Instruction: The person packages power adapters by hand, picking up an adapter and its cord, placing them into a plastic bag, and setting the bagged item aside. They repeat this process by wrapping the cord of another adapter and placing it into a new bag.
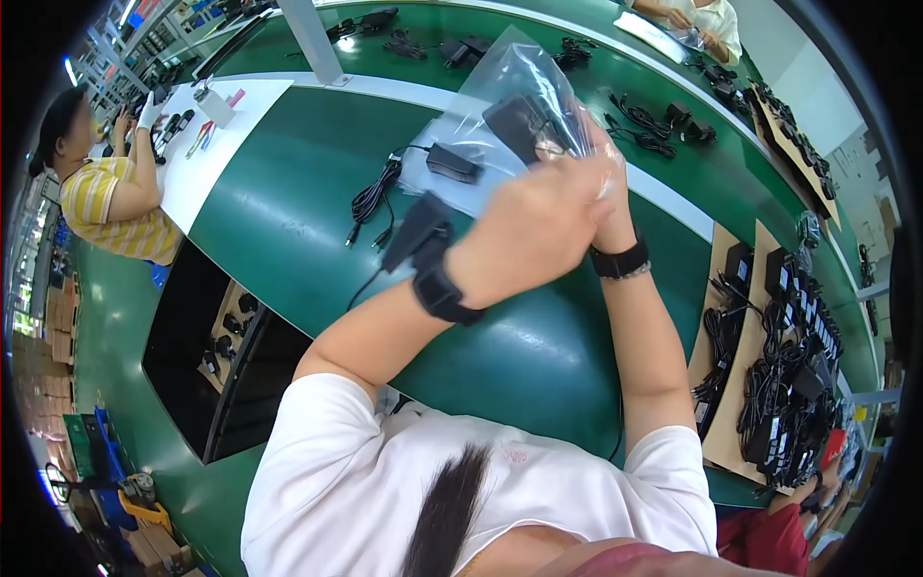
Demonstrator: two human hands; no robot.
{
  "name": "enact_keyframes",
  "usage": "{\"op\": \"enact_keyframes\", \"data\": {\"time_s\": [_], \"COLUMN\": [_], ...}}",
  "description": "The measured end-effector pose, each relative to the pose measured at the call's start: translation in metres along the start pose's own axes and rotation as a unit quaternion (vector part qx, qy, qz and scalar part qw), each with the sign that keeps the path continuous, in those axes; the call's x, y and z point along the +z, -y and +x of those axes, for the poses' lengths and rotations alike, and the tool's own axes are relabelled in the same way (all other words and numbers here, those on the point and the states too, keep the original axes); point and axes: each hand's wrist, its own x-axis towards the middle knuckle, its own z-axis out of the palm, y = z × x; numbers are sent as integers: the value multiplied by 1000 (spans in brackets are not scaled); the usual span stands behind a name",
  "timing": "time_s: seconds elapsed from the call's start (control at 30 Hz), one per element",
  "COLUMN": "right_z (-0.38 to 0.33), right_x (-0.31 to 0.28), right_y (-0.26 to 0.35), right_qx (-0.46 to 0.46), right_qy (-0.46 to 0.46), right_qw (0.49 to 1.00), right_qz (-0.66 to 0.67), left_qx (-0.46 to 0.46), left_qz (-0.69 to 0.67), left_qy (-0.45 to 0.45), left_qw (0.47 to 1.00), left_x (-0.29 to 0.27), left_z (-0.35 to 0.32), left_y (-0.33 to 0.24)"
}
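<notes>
Both hands are together over the table at a clear plastic bag [514, 72] with a black power adapter [517, 127] inside. My left hand [529, 231], somewhat blurred, reaches across with its fingers closed at the bag's gathered lower right end. My right hand [608, 178] is wrapped round the bag's right side, partly hidden behind the left. Beneath the bag lie flat clear bags [423, 178]. On them rests another black adapter [452, 163], its coiled cable [375, 192] to the left. Black bands circle both wrists.
Green table [279, 192] spreads around my hands. Cardboard trays [735, 423] of black adapters and cables stand at right. More adapters [466, 50] and coiled cables [639, 120] lie beyond the white strip. A co-worker in yellow stripes [115, 202] is at left, another person [711, 24] at far right.
</notes>
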Motion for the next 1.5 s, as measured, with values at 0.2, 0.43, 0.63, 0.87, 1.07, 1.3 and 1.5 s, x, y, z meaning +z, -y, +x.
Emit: {"op": "enact_keyframes", "data": {"time_s": [0.2,0.43,0.63,0.87,1.07,1.3,1.5], "right_z": [-7,-14,-19,-23,-16,-30,-17], "right_x": [-1,6,19,36,17,19,-1], "right_y": [12,14,-7,-29,-34,-29,-27], "right_qx": [47,147,8,-28,-82,-149,1], "right_qy": [104,101,0,-23,79,98,180], "right_qw": [987,983,981,982,951,850,962], "right_qz": [-114,-51,-194,-184,-289,-496,-203], "left_qx": [-307,-446,-355,-373,-410,-468,-481], "left_qz": [-129,-489,-482,-573,-604,-585,-629], "left_qy": [18,-60,-133,-145,-77,-58,-127], "left_qw": [943,747,790,715,679,660,597], "left_x": [-65,-16,-6,16,-3,-8,-14], "left_z": [21,-23,-28,-47,-49,-49,-51], "left_y": [101,87,65,59,71,71,91]}}
